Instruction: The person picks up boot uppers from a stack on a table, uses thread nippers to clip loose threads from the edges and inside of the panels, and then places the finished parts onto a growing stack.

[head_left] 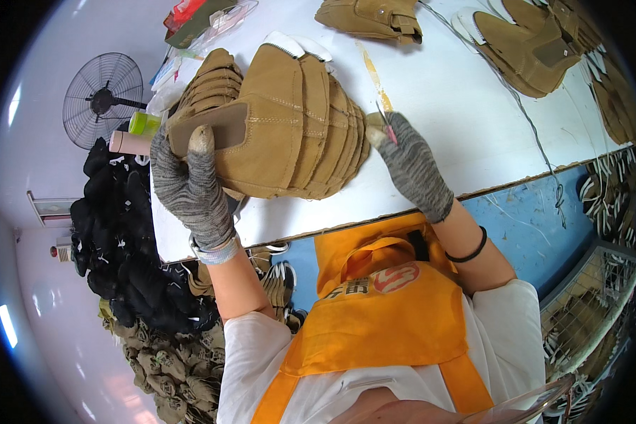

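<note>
My left hand (196, 185), in a grey knit glove, grips the left end of a tan shoe upper (272, 152). Its thumb presses on the darker brown patch while the other fingers go underneath, partly hidden. This upper lies on top of a stack of similar tan uppers (343, 141) on the white table (459, 141). Just right of the stack is my right hand (411, 159), also gloved. It is closed around a small red-handled tool (391, 133) with a thin metal tip pointing away from me; its exact kind is too small to make out.
More tan uppers lie at the table's back (371, 18) and right (537, 60). A dark cord (505, 85) runs over the table edge. At left are a pink cup (128, 143), a green-lidded container (144, 124), a fan (102, 102) and a black pile (141, 219). A wire cart (579, 311) stands right.
</note>
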`<state>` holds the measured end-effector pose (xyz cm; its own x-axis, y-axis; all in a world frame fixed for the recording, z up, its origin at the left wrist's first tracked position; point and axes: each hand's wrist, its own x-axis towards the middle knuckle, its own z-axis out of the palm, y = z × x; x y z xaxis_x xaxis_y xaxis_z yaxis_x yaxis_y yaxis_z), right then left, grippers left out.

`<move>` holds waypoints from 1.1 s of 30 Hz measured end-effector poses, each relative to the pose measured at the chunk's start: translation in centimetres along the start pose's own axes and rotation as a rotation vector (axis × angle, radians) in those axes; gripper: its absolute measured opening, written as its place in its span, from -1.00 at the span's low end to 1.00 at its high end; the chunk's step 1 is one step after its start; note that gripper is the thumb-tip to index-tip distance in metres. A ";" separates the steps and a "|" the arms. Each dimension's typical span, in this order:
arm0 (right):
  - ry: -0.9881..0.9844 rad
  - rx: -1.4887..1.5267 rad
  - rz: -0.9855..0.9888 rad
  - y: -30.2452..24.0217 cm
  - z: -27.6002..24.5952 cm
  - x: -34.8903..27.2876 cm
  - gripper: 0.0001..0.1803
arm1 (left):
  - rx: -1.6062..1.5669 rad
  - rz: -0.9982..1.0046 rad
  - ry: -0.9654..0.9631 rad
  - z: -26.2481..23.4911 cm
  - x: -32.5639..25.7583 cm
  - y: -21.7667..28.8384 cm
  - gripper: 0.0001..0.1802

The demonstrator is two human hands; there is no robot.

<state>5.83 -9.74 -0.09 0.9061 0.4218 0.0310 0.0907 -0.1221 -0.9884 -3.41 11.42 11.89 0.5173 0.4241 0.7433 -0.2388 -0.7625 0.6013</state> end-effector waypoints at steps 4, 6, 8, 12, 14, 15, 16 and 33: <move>-0.001 0.015 -0.009 0.9 -0.4 -1.2 -0.47 | -0.011 0.015 -0.018 0.4 0.0 0.2 -0.63; -0.007 -0.011 0.015 0.6 -0.6 -1.4 -0.46 | -0.020 0.005 -0.047 0.5 0.3 0.6 -0.62; -0.126 0.133 0.072 0.2 -0.5 -1.6 -0.44 | -0.047 0.055 -0.076 0.7 0.8 1.0 -0.61; -0.207 0.315 0.165 -0.2 1.7 -0.6 -0.52 | -0.238 0.180 -0.036 3.4 2.3 2.7 -0.65; -0.209 0.425 0.181 -0.5 2.4 0.2 -0.56 | -0.131 0.187 -0.099 3.8 3.2 3.2 -0.69; -0.238 0.389 0.205 -0.7 2.0 0.3 -0.58 | 0.048 0.183 -0.205 2.7 3.7 2.9 -0.72; -0.294 0.286 0.169 -0.3 1.5 0.6 -0.58 | 0.228 0.179 -0.310 2.1 4.0 2.9 -0.74; 0.340 -0.903 -0.534 0.3 -10.0 16.4 -0.69 | 0.276 0.318 -0.332 2.9 4.5 1.1 -0.75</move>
<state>24.80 -11.84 1.57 0.7142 0.3638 0.5980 0.6476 -0.6675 -0.3674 1.08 11.05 15.08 0.6978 0.0079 0.7163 -0.2240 -0.9474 0.2286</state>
